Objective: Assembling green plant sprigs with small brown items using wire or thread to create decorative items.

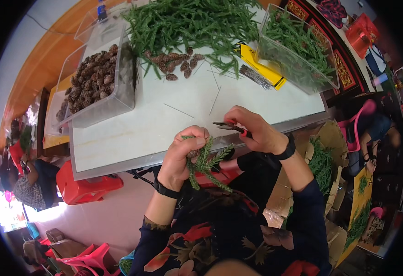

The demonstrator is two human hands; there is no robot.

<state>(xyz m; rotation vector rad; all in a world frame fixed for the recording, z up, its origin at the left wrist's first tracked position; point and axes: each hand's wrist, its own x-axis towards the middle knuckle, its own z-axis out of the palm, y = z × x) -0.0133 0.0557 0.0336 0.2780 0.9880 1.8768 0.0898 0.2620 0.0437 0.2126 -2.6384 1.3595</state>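
Left hand (pixel 179 151): clamped on green sprig (pixel 204 162) and cone (pixel 192 154)
Right hand (pixel 258 131): apart, wrapped around pliers (pixel 231 126)
Care: best keep sprig steady, squeeze pliers gently

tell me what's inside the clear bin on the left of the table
The bin holds a heap of brown cones. They cover the bottom, so whatever lies beneath them cannot be seen.

One wide fisheye view looks steeply down from head height, close above the near edge of the white, grey-rimmed rectangular bench (pixel 141 133); it faces across the bench; it reaches past both its ends.
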